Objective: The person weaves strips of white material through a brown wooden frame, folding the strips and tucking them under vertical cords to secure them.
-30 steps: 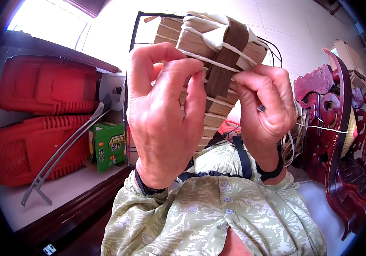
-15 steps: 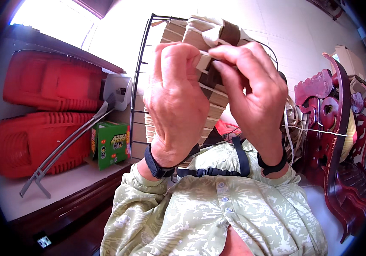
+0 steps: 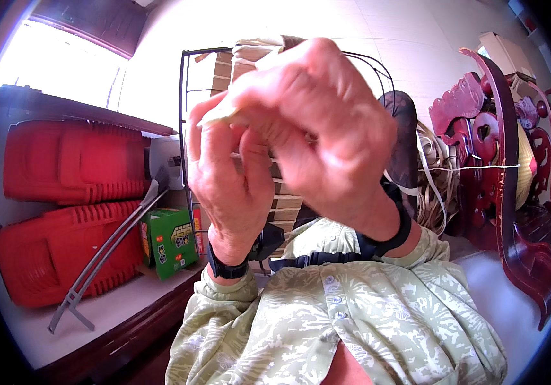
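My left hand [image 3: 229, 170] and my right hand [image 3: 334, 131] are raised together, their fingertips meeting. The fingers of both are bent and closed; whatever lies between them is hidden. Behind and below them stands a black wire frame [image 3: 184, 86] wrapped with flat beige strips [image 3: 285, 208] in neat rows. At its far end sit a bundled pale strip [image 3: 250, 51] and a dark brown band [image 3: 292, 42]. My hands cover most of the strip work.
On the left, red plastic chairs [image 3: 73, 160], a grey metal tool with two long legs [image 3: 105, 256] and a green box [image 3: 169, 240] lie by a dark ledge. To the right are a coil of loose strips [image 3: 439, 173], a carved dark-red wooden chair [image 3: 510, 167] and a cardboard box [image 3: 507, 54].
My right hand has moved left and turned, crossing over toward my left fingers. My left hand has shifted a little left and down. The view has tilted slightly.
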`<state>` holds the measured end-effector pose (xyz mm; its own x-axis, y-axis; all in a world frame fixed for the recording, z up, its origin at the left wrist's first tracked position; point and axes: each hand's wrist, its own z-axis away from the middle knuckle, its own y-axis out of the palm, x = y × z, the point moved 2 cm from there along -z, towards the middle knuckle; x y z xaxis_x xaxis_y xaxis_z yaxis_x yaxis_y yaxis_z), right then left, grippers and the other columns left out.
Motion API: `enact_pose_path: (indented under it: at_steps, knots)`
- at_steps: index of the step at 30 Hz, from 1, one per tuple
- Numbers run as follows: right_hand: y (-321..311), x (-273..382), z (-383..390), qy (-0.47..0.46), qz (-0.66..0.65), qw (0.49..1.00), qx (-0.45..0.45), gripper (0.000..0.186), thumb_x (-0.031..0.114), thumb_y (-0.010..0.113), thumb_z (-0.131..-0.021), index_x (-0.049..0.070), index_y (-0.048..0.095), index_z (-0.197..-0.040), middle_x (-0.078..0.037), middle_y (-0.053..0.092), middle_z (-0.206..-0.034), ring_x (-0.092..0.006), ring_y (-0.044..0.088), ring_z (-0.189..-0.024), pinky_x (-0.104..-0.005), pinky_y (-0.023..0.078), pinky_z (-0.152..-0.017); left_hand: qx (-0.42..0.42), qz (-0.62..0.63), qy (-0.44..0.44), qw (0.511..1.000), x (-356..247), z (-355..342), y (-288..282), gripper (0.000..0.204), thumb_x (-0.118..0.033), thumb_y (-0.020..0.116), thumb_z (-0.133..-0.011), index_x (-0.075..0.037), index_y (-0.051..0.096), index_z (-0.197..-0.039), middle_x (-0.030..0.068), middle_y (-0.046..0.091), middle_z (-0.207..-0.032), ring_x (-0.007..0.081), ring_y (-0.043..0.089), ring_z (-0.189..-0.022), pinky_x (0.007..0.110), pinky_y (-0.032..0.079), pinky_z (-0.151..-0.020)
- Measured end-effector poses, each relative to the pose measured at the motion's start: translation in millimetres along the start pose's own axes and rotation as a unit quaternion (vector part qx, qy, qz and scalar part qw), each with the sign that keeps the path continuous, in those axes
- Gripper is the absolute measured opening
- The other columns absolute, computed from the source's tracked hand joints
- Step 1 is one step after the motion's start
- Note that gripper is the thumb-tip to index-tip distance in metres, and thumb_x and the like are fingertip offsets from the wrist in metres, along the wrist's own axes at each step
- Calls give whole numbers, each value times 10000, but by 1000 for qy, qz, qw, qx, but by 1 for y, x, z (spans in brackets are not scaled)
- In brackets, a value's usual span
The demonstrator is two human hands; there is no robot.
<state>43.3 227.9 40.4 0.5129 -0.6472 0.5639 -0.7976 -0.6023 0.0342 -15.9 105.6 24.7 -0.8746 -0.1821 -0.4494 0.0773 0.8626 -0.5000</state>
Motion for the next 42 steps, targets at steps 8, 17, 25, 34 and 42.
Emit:
enact_pose_path:
  at_steps: [8, 17, 25, 34, 42]
  knots:
    - [-25, 6, 2, 66, -44, 995, -53, 103, 129, 693, -922, 35, 691, -965, -31, 666, -866, -127, 601, -758, -274, 486, -711, -74, 88, -161, 980, -18, 5, -7, 165, -66, 607, -1002, 65, 699, -1040, 122, 684, -966, 102, 590, -582, 252, 460, -541]
    - [-47, -68, -2, 119, -19, 989, 81, 189, 201, 696, -960, 59, 732, -1079, -63, 731, -1010, -195, 687, -913, -309, 538, -844, -61, -28, -62, 996, -11, -4, 1, 221, -129, 590, -1039, 61, 695, -1000, 15, 551, -624, 59, 459, -507, 240, 325, -487]
    - [-50, -78, -1, 99, 19, 989, 109, 173, 174, 670, -973, 84, 723, -1112, -78, 728, -1037, -224, 698, -963, -326, 558, -859, -85, -38, -132, 987, -2, -4, -2, 115, -80, 684, -960, 23, 730, -981, 133, 685, -815, 229, 606, -671, 341, 460, -594]
    - [-40, -60, 6, 255, -91, 958, 97, 225, 86, 741, -903, 92, 708, -1125, -30, 712, -1104, -147, 692, -881, -252, 571, -722, -164, -10, -94, 982, -1, -19, -30, 74, -20, 742, -888, 13, 697, -937, 71, 642, -945, 134, 617, -833, 276, 496, -717]
    - [-48, -49, 22, 298, 9, 954, -38, 270, 227, 688, -985, 2, 652, -1131, -88, 716, -962, -155, 684, -851, -298, 557, -767, 21, 248, -316, 916, 13, -24, -33, 200, -43, 646, -977, -13, 617, -1172, 65, 732, -917, 72, 615, -729, 205, 463, -630]
